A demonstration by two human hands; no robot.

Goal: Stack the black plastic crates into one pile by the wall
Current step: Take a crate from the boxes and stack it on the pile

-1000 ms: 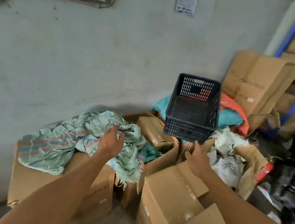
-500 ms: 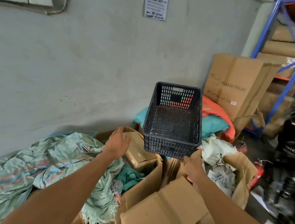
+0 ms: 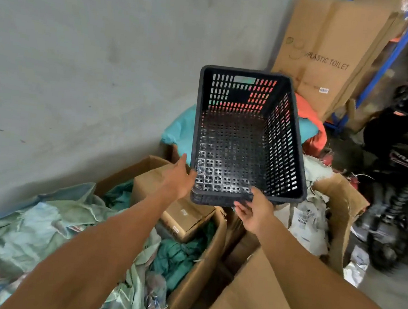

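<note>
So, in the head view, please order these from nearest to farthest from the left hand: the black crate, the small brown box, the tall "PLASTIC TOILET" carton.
From the left hand:
1. Black crate: at the fingers, its near left corner.
2. Small brown box: just below the hand, inside an open carton.
3. Tall carton: far, upper right, against the wall.

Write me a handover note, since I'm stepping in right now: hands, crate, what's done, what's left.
Left hand: fingers straight, at the near left corner of the black crate; no grip visible.
Right hand: open, palm up, under the crate's near rim.
The crate is empty and sits tilted on the cardboard boxes and cloth by the grey wall.
Done: no stacking visible; only one crate in view.
Left: get a firm grip, carry it to the pile by the wall.
</note>
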